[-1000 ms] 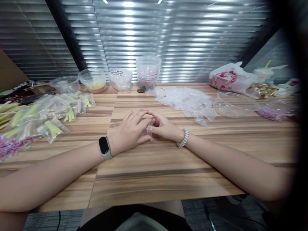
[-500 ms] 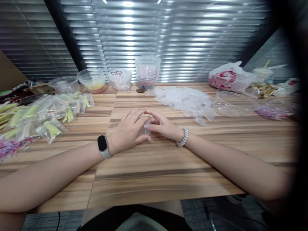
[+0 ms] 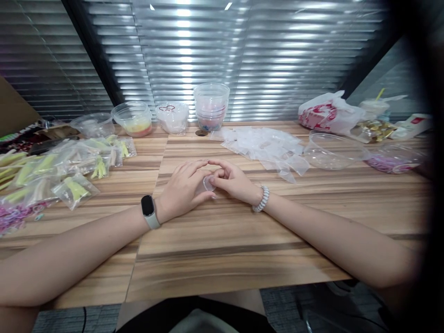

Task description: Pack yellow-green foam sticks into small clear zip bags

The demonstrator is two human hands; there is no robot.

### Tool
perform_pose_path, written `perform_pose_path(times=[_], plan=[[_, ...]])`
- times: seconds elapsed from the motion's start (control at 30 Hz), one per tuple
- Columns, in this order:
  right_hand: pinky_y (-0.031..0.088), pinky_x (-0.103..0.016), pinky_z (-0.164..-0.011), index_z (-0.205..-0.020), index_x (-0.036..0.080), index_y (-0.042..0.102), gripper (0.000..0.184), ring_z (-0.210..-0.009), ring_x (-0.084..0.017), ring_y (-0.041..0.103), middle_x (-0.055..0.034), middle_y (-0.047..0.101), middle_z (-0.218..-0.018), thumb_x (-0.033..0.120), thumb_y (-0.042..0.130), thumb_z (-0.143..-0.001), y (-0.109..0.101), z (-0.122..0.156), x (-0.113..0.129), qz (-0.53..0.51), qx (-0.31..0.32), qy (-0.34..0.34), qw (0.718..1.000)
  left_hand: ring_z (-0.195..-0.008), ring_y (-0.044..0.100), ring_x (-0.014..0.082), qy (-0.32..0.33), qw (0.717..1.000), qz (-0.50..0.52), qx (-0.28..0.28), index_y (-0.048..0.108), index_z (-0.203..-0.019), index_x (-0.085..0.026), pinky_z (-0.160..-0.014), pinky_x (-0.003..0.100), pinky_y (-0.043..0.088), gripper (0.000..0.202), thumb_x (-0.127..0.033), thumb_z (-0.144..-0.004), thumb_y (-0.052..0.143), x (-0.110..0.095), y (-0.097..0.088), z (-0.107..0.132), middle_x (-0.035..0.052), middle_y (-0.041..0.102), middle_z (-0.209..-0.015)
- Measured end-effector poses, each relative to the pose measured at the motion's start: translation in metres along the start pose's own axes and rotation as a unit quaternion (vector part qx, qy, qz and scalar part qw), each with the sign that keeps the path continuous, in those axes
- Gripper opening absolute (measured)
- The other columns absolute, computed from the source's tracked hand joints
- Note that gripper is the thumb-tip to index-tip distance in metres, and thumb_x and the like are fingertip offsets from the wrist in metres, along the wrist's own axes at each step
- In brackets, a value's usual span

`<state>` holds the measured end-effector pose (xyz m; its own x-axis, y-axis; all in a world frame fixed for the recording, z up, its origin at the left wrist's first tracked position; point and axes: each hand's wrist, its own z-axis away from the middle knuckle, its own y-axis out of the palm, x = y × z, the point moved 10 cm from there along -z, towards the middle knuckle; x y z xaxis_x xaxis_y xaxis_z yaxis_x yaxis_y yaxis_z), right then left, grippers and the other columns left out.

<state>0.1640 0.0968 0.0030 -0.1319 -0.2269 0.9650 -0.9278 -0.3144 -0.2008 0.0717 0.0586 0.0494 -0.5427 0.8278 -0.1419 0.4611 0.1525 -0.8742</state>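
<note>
Left hand [image 3: 182, 189], black-faced smartwatch [image 3: 148, 206] on the wrist, and right hand [image 3: 236, 181], white coil bracelet [image 3: 261, 199] on the wrist, meet mid-bench. Between them sits a small clear plastic piece [image 3: 208, 183], exact kind hard to tell, low on the wooden bench [image 3: 222, 249]. Left fingers [image 3: 194, 169] curve over it from the left; right fingers [image 3: 222, 173] curl in from the right. Fingers closed on the piece, grasping it between both hands, partly hiding it.

Everything else placed from the clear plastic piece, left to right. Far left of it: cardboard box [image 3: 12, 106]; pink rubber bands [image 3: 12, 219]; small zip bags of yellow-green strips [image 3: 74, 162]. Up-left of it: clear bowl [image 3: 92, 125]; bowl with yellow-pink residue [image 3: 132, 120]; clear bag with rings [image 3: 172, 118]. Straight behind it: stacked clear cups [image 3: 211, 106]. Up-right of it: pile of empty clear bags [image 3: 263, 148]. Further right: empty clear bowl [image 3: 331, 151]; red-printed white plastic bag [image 3: 328, 113]; cup with yellow straw [image 3: 373, 108]; gold-wrapped items [image 3: 376, 131]; purple bands in a clear bowl [image 3: 393, 159].
</note>
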Motion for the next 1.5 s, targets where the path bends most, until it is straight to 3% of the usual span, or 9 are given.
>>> perform_pose_path(times=[0.2,0.33,0.4,0.53,0.63,0.73,0.83,1.07,1.5], plan=[[0.043,-0.023,-0.06,-0.132,0.012,0.047,0.054,-0.067,-0.01,0.053,-0.0016,0.059,-0.078,0.028,0.061,-0.082,-0.005,-0.001,0.002,-0.028,-0.01,-0.023,0.999,-0.126,0.044,0.025,-0.027,0.999,0.004,-0.041,0.043,-0.131,-0.018,-0.107,0.042,0.036,0.059,-0.049,-0.084,0.063,0.01,-0.002,0.002,0.0102,0.048,-0.135],[0.048,-0.03,-0.085,-0.124,0.015,0.051,0.042,-0.095,-0.015,0.057,-0.0079,0.061,-0.107,0.034,0.059,-0.087,-0.016,0.001,0.013,0.02,-0.073,-0.092,0.993,-0.127,0.043,0.0246,-0.034,0.998,0.028,-0.043,0.039,-0.135,-0.018,-0.108,0.041,0.035,0.064,-0.048,-0.083,0.065,0.014,0.0,0.001,0.0093,0.048,-0.136],[0.047,-0.031,-0.089,-0.123,0.017,0.05,0.04,-0.098,-0.016,0.056,-0.0087,0.059,-0.115,0.037,0.057,-0.089,-0.018,0.004,0.019,0.061,-0.092,-0.126,0.986,-0.125,0.045,0.024,-0.054,0.997,0.047,-0.034,0.038,-0.135,-0.019,-0.107,0.041,0.036,0.064,-0.045,-0.084,0.065,0.019,0.003,0.001,0.0088,0.048,-0.136],[0.049,-0.03,-0.083,-0.129,0.02,0.048,0.044,-0.095,-0.016,0.057,-0.0083,0.057,-0.119,0.038,0.057,-0.09,-0.006,0.007,0.028,0.14,-0.056,-0.161,0.975,-0.118,0.051,0.02,-0.121,0.986,0.109,-0.037,0.04,-0.134,-0.02,-0.101,0.036,0.042,0.056,-0.039,-0.086,0.063,0.037,0.006,0.002,0.006,0.052,-0.131],[0.047,-0.031,-0.088,-0.129,0.021,0.052,0.038,-0.102,-0.016,0.056,-0.0068,0.058,-0.121,0.037,0.051,-0.094,0.003,0.008,0.035,0.18,-0.021,-0.185,0.966,-0.116,0.053,0.0192,-0.157,0.975,0.148,-0.049,0.044,-0.131,-0.019,-0.099,0.034,0.043,0.053,-0.038,-0.085,0.063,0.048,0.006,0.003,0.0057,0.054,-0.128],[0.045,-0.033,-0.092,-0.128,0.021,0.054,0.036,-0.104,-0.016,0.056,-0.0063,0.059,-0.119,0.038,0.046,-0.097,0.0,0.007,0.038,0.183,-0.03,-0.19,0.964,-0.113,0.055,0.0211,-0.171,0.97,0.164,-0.056,0.047,-0.129,-0.019,-0.097,0.036,0.044,0.051,-0.038,-0.085,0.064,0.054,0.006,0.003,0.0065,0.057,-0.125],[0.045,-0.033,-0.093,-0.128,0.021,0.054,0.037,-0.105,-0.017,0.056,-0.007,0.059,-0.12,0.039,0.045,-0.097,-0.004,0.008,0.037,0.173,-0.044,-0.19,0.965,-0.109,0.056,0.0217,-0.177,0.968,0.171,-0.056,0.049,-0.128,-0.02,-0.094,0.037,0.046,0.05,-0.039,-0.084,0.064,0.056,0.006,0.004,0.0066,0.059,-0.122],[0.04,-0.035,-0.102,-0.1,0.018,0.067,0.032,-0.113,-0.018,0.053,-0.0072,0.059,-0.116,0.039,0.043,-0.098,0.004,0.008,0.035,0.195,-0.008,-0.195,0.961,-0.107,0.057,0.0199,-0.121,0.978,0.151,-0.08,0.056,-0.118,-0.019,-0.094,0.036,0.046,0.038,-0.034,-0.084,0.065,0.047,0.001,0.001,0.005,0.061,-0.116],[0.04,-0.035,-0.102,-0.105,0.02,0.07,0.029,-0.115,-0.018,0.053,-0.0077,0.057,-0.121,0.036,0.048,-0.096,0.008,0.005,0.028,0.217,0.006,-0.181,0.959,-0.111,0.055,0.0187,-0.093,0.979,0.149,-0.107,0.06,-0.103,-0.017,-0.097,0.036,0.044,0.024,-0.028,-0.084,0.066,0.043,0.001,0.002,0.0071,0.059,-0.116]])
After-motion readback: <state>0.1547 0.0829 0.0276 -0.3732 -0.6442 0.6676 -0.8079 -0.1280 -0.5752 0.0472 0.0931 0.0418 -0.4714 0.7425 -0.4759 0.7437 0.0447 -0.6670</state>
